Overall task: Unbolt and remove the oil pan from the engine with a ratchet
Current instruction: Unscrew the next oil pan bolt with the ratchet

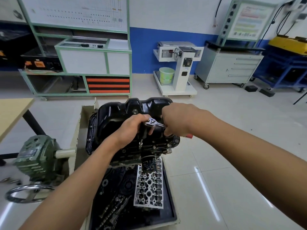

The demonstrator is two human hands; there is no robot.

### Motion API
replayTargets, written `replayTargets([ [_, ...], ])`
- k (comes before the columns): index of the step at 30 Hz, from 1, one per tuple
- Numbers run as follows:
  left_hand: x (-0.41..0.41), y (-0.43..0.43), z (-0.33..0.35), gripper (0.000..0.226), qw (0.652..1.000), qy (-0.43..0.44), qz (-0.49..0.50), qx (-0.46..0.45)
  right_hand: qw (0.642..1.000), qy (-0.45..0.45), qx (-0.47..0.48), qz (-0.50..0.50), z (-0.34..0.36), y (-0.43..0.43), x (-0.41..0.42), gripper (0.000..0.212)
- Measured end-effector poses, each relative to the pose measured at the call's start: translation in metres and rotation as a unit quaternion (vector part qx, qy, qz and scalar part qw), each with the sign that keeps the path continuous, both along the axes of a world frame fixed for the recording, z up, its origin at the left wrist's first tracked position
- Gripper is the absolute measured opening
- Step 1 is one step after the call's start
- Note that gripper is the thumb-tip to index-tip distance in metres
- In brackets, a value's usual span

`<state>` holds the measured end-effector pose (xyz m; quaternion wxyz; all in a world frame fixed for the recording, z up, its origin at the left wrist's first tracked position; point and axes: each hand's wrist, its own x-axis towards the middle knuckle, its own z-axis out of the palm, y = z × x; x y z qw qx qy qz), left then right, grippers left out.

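Observation:
The black oil pan [116, 112] sits upside-down on top of the engine [132, 155], which is mounted on a stand. A silver ratchet [152, 122] with a red-ended handle stands over the pan's near flange, its extension reaching down to a bolt [140, 143]. My left hand [132, 128] grips the ratchet head and extension from the left. My right hand [176, 120] grips the ratchet handle from the right. More flange bolts [168, 145] show along the pan's near edge.
A cylinder head [149, 185] and loose engine parts lie in the black tray [171, 205] below. The green gearbox [38, 156] with a chrome handwheel [28, 193] is at left. A wooden table [11, 113], cabinets and carts stand around on the tiled floor.

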<state>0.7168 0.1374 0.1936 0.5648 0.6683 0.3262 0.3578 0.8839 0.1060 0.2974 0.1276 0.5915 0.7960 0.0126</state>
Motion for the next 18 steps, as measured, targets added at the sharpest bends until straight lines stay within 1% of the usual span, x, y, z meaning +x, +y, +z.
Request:
replayTargets([
  [2, 0.001, -0.001, 0.000, 0.055, 1.000, 0.002, 0.005, -0.002, 0.999, -0.016, 0.030, -0.005, 0.000, 0.009, 0.000, 0.041],
  [3, 0.002, -0.001, 0.001, 0.053, 1.000, 0.002, 0.012, -0.002, 0.998, -0.018, 0.063, 0.008, 0.001, 0.011, -0.002, 0.033],
  [4, 0.002, -0.001, 0.001, 0.051, 1.000, 0.002, 0.018, -0.003, 0.995, -0.025, 0.096, 0.014, -0.001, 0.015, -0.004, 0.020],
  [5, 0.003, 0.000, 0.001, 0.048, 1.000, 0.001, 0.024, -0.004, 0.991, -0.022, 0.129, 0.030, -0.001, 0.017, -0.006, 0.003],
  [7, 0.003, 0.002, 0.002, 0.044, 1.000, 0.000, 0.028, -0.012, 0.982, -0.026, 0.175, 0.060, -0.009, 0.026, -0.010, 0.018],
  [9, 0.004, 0.002, 0.002, 0.044, 1.000, 0.003, 0.021, -0.019, 0.975, -0.008, 0.198, 0.098, -0.018, 0.037, -0.011, 0.025],
  [13, 0.003, -0.001, -0.002, 0.041, 0.999, -0.019, 0.014, -0.037, 0.963, 0.037, 0.189, 0.186, -0.028, 0.052, -0.003, 0.041],
  [16, 0.006, -0.004, -0.004, 0.040, 0.999, -0.028, 0.023, -0.040, 0.962, 0.036, 0.176, 0.203, -0.031, 0.050, 0.007, 0.044],
  [18, 0.008, -0.005, -0.005, 0.041, 0.998, -0.028, 0.033, -0.041, 0.965, 0.018, 0.179, 0.192, -0.032, 0.045, 0.012, 0.038],
])
